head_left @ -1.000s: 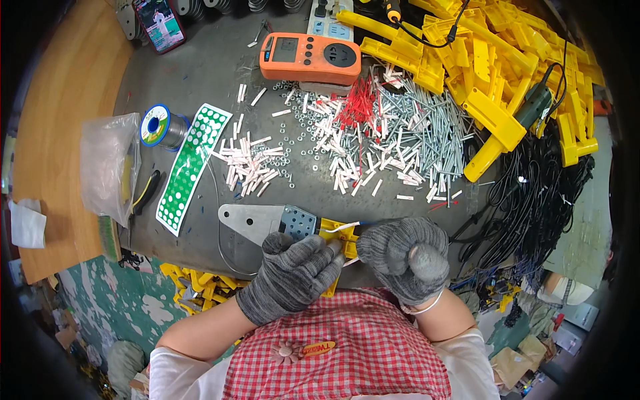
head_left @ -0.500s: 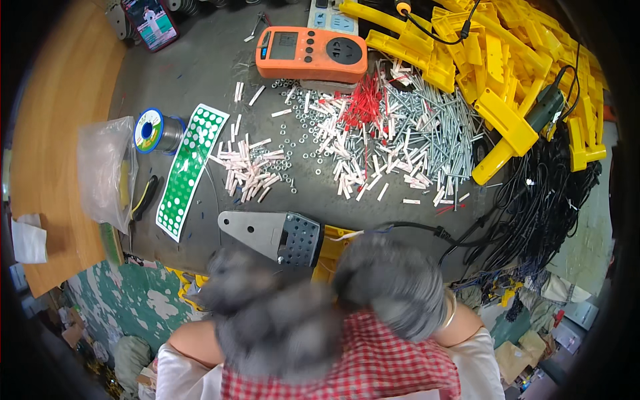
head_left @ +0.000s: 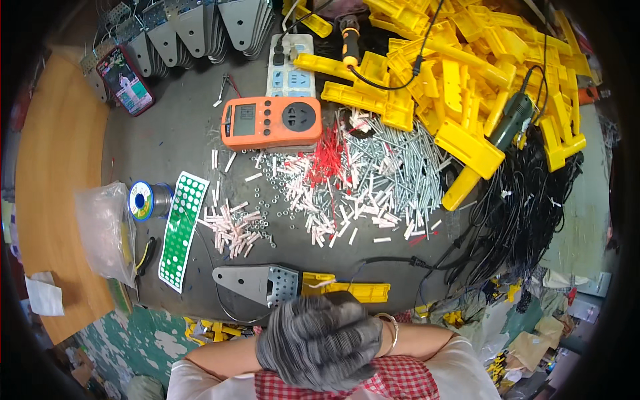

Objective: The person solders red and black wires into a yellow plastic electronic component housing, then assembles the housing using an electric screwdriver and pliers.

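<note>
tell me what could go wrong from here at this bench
The gloved hands are close to the grey metal plate near the front edge of the bench; a bump might knock it off. A black cable runs just beyond the yellow piece and could snag if that is lifted.

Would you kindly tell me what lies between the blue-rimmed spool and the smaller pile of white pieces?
The head view shows a green white-dotted sheet between the spool and the smaller pile.

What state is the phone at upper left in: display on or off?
On: the phone is lit and shows a coloured picture.
</note>
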{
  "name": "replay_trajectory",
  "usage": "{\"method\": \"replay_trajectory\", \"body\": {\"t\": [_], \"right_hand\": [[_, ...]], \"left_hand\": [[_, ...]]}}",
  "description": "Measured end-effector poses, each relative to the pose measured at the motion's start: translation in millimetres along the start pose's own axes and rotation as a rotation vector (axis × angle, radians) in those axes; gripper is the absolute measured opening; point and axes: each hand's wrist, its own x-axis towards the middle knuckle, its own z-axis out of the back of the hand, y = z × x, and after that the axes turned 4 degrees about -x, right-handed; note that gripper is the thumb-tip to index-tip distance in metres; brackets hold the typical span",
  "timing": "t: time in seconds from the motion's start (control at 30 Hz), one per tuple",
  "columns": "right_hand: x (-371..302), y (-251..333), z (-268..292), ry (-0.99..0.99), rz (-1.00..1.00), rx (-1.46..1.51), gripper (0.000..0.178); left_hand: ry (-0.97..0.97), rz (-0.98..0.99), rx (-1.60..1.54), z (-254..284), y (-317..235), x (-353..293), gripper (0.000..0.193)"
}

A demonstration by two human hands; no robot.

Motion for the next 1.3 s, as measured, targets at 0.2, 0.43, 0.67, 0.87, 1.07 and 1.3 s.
{"method": "replay_trajectory", "body": {"t": [0.2, 0.43, 0.67, 0.87, 1.07, 1.3], "right_hand": [[-58, -16, 56, 0.016, 0.051, -0.174, 0.021], [-33, -52, 69, 0.021, -0.001, -0.656, 0.025], [-120, -32, 57, 0.018, -0.386, -0.559, 0.034], [-164, -51, 49, -0.064, -0.536, -0.899, 0.037], [-158, -27, 65, -0.039, -0.421, -0.657, 0.034], [-166, -27, 63, 0.048, -0.605, -0.365, 0.034]], "left_hand": [[-0.03, 0.179, -0.008, 13, 46, -31, 0.043], [0.225, -0.126, 0.599, -2, 36, -28, 0.023], [0.382, -0.041, 0.765, -5, 43, 2, 0.032], [0.582, -0.289, 0.738, 8, 35, 8, 0.03], [0.267, -0.223, 0.831, -7, 49, -15, 0.026], [0.165, -0.166, 0.827, -21, 57, -3, 0.025]]}}
